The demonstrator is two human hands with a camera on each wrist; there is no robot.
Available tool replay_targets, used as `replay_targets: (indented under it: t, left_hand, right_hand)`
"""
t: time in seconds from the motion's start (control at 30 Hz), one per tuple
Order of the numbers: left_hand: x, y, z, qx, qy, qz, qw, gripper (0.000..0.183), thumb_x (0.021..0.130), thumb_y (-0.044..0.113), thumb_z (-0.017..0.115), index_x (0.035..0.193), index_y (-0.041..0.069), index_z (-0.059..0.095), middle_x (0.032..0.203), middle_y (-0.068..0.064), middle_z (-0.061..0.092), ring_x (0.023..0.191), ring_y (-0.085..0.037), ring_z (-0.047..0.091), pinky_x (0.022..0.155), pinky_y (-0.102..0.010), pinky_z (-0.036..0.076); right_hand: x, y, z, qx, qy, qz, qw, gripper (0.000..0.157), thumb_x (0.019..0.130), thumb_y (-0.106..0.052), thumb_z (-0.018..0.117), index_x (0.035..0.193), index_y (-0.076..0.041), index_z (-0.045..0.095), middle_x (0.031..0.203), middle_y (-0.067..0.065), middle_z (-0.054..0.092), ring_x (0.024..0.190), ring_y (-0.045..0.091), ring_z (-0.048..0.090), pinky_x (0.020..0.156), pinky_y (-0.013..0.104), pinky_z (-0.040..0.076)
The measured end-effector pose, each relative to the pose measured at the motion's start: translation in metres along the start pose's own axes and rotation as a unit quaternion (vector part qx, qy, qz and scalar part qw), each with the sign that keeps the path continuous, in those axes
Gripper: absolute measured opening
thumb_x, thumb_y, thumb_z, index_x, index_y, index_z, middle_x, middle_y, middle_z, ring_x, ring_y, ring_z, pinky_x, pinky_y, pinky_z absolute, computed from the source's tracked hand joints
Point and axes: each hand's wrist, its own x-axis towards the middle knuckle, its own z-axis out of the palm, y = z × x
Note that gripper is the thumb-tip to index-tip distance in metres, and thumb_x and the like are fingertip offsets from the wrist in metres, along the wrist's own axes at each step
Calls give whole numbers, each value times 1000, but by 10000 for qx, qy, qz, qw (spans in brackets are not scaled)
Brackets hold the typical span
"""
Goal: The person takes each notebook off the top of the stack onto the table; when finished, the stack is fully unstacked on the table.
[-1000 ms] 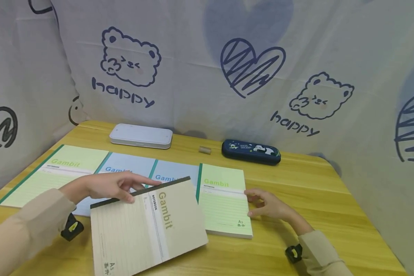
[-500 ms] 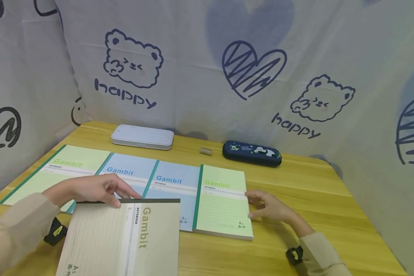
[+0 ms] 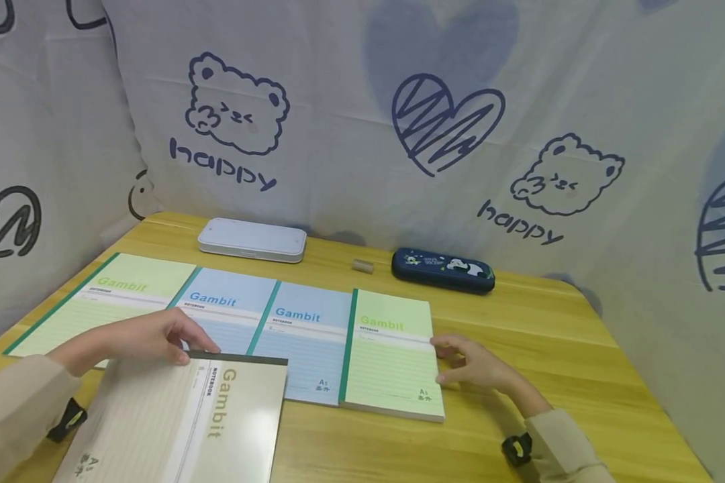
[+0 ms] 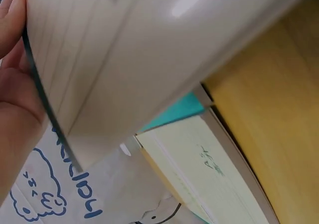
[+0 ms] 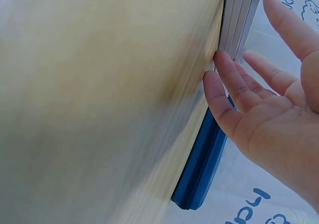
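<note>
A beige notebook (image 3: 181, 422) with a dark spine hangs tilted at the front of the table. My left hand (image 3: 135, 341) pinches it by that spine, thumb on the cover; the left wrist view shows the cover (image 4: 134, 55) close up. At the right end of a row lies a green notebook (image 3: 393, 365). My right hand (image 3: 474, 363) is beside its right edge, fingers loosely bent and fingertips at the page edges. The right wrist view shows several layers of stacked pages (image 5: 241, 15) there. Two blue notebooks (image 3: 311, 345) and another green notebook (image 3: 141, 276) fill the row leftward, partly covered.
A white case (image 3: 252, 239) stands at the back left of the wooden table (image 3: 519, 322). Near the back edge are a small tan cylinder (image 3: 363, 266) and a dark blue panda pencil case (image 3: 443, 270). A printed cloth (image 3: 350, 134) hangs behind.
My left hand has drawn the beige notebook left and toward me, turning it and uncovering more of the blue notebooks. My right hand stays at the right green notebook.
</note>
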Motion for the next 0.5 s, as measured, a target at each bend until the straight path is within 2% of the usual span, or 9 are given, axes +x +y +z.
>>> replay_targets:
  t: [0.1, 0.17, 0.33, 0.5]
  left_hand:
    - [-4, -3, -1, 48, 99, -132, 9999, 24, 74, -3, 63, 97, 2, 69, 88, -1, 64, 65, -11, 51, 57, -21, 40]
    - [-7, -5, -2, 117, 119, -92, 9998, 24, 72, -5, 64, 94, 2, 69, 84, 0, 64, 63, -9, 50, 55, -20, 39]
    - [-14, -10, -6, 189, 4, -12, 9998, 26, 69, -9, 63, 92, 1, 70, 83, 0, 67, 64, -7, 51, 53, -19, 39]
    - [-23, -17, -10, 302, -79, -155, 9994, 28, 68, -11, 62, 91, 2, 70, 83, 2, 67, 67, -6, 52, 54, -20, 40]
  right_hand:
    - [1, 0, 1, 13, -20, -31, 10000, 62, 78, -16, 69, 127, 7, 40, 127, 27, 39, 109, 40, 44, 88, 48, 39]
    - [1, -1, 1, 8, -34, -92, 10000, 62, 78, -15, 69, 127, 8, 39, 126, 28, 39, 109, 40, 44, 87, 48, 39]
    - [-1, -4, 1, 11, -15, -191, 9998, 61, 78, -13, 69, 126, 10, 39, 124, 29, 39, 107, 41, 44, 86, 48, 40]
    - [-1, -4, 1, -10, -11, -206, 9998, 61, 78, -13, 69, 126, 11, 39, 124, 29, 40, 107, 41, 44, 86, 48, 40]
